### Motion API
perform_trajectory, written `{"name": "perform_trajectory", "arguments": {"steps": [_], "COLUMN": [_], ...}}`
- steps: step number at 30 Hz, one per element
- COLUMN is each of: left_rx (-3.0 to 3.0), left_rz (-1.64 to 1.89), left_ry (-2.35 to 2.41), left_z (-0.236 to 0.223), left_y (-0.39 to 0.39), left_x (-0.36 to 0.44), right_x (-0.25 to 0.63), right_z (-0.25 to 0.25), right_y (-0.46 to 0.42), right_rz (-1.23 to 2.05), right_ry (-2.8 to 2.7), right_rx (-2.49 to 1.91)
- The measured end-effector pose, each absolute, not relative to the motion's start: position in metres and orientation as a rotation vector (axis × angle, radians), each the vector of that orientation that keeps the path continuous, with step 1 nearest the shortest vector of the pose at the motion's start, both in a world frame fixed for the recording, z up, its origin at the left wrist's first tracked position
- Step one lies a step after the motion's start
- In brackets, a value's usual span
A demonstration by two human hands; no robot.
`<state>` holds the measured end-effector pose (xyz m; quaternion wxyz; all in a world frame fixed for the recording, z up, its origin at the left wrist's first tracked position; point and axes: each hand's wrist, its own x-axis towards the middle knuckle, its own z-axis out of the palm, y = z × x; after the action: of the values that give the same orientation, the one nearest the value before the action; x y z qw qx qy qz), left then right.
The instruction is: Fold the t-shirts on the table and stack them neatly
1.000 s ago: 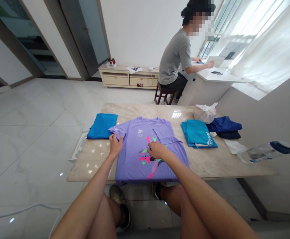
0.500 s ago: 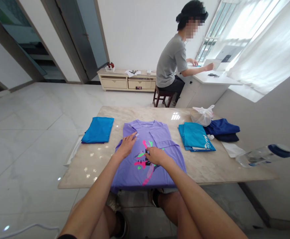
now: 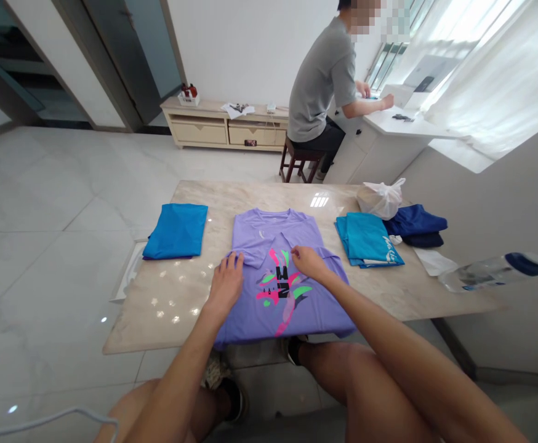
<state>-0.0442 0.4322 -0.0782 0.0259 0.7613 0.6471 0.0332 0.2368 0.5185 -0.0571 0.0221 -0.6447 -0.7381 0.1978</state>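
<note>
A purple T-shirt (image 3: 255,314) lies spread on the table, its collar at the far side and its bright print of pink, green and black facing up. Both sleeves are folded inward across it. My left hand (image 3: 227,280) rests at the shirt's left edge, on the folded sleeve, fingers stretched out. Over the right part of the shirt, my right hand (image 3: 309,264) has its fingers bent and closed together at the inner end of the right sleeve. The fabric at those fingertips is partly hidden. The shirt's lower end reaches the table's near edge.
On the marble-look table (image 3: 167,320) lie a folded blue garment (image 3: 179,231) at left and folded teal garments (image 3: 368,240) at right. Beyond are a white plastic bag (image 3: 382,198), dark blue clothing (image 3: 414,223) and a clear bottle (image 3: 490,274). A person (image 3: 319,80) sits at a desk.
My left hand has moved from the chest of the shirt to its left edge. My right hand has shifted up and right, off the print's middle. The left sleeve lies lower and flatter. The view has tilted down.
</note>
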Motion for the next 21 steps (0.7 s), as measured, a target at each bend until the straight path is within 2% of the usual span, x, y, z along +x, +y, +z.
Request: {"name": "perform_trajectory", "arguments": {"steps": [6, 11, 17, 21], "left_rx": [2.196, 1.969, 1.948, 2.058], "left_rz": [0.217, 0.366, 0.453, 0.316], "left_ry": [2.166, 2.169, 2.063, 2.056], "left_z": [-0.078, -0.083, -0.084, -0.076], "left_y": [0.442, 0.451, 0.456, 0.452], "left_x": [-0.074, -0.088, -0.082, -0.073], "right_x": [0.202, 0.167, 0.173, 0.188], "right_z": [-0.078, -0.090, -0.078, -0.074], "right_y": [0.588, 0.608, 0.633, 0.648], "right_rz": [0.446, 0.430, 0.586, 0.611], "right_ry": [-2.162, -2.173, -2.131, -2.089], "right_rx": [-1.985, -2.040, -1.979, -2.004]}}
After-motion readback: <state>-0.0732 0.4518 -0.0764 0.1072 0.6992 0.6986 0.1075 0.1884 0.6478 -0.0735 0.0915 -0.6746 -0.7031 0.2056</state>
